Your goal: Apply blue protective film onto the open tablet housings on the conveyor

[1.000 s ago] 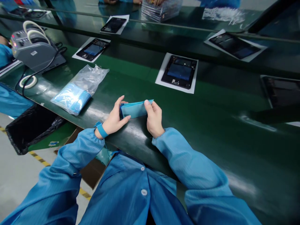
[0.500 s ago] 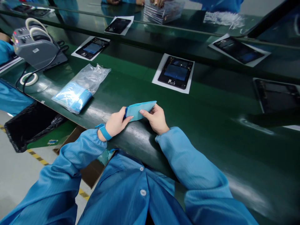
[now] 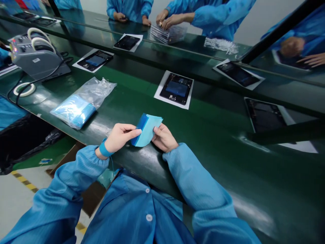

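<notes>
A small stack of light-blue film sheets (image 3: 150, 130) with a dark-blue band along its left side is held over the near part of the green bench. My right hand (image 3: 164, 138) grips its right edge, thumb on top and fingers behind. At the dark-blue band, my left hand (image 3: 119, 137) pinches the stack between thumb and fingers; a blue wrist strap circles that wrist. Left of my hands lies a clear plastic bag (image 3: 76, 105) with more blue sheets inside. Beyond them, a dark tablet-like device (image 3: 176, 88) with its inside showing rests on white paper.
A grey tape dispenser (image 3: 40, 57) and a tape roll (image 3: 24, 89) stand at the left. More opened devices (image 3: 95, 60) lie along the green bench (image 3: 215, 142). A dark bar (image 3: 284, 134) crosses at right. Across the bench, co-workers' hands (image 3: 175, 20) handle clear trays.
The stack has turned from nearly edge-on to show its broad face and more dark-blue band. My left hand has shifted its grip along that side. The view has tilted up and right.
</notes>
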`<state>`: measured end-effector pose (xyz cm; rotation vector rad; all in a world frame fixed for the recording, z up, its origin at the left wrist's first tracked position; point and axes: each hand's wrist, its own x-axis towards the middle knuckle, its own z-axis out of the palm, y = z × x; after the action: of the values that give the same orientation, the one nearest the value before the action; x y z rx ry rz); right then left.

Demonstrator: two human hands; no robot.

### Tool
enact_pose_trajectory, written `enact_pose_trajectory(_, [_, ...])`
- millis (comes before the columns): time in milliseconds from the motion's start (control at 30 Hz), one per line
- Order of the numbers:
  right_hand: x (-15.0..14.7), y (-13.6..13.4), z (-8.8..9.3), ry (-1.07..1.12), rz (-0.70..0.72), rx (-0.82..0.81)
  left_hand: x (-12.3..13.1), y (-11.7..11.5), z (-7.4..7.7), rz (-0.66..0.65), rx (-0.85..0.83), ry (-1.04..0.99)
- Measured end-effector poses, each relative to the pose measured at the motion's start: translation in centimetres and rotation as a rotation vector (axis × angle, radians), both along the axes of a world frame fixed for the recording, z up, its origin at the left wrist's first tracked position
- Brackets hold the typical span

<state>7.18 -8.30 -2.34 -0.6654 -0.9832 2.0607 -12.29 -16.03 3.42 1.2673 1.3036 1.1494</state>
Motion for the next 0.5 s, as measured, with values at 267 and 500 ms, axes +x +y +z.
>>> enact_pose_trajectory(267, [0.5, -0.3, -0.3, 0.057, 0.107, -0.027, 2.0, 0.6, 0.3, -0.05, -0.19, -0.389])
enact_pose_trajectory(500, [0.7, -0.5, -0.2, 0.047, 0.132, -0.112, 2.8, 0.8, 0.8, -0.08, -0.208, -0.48])
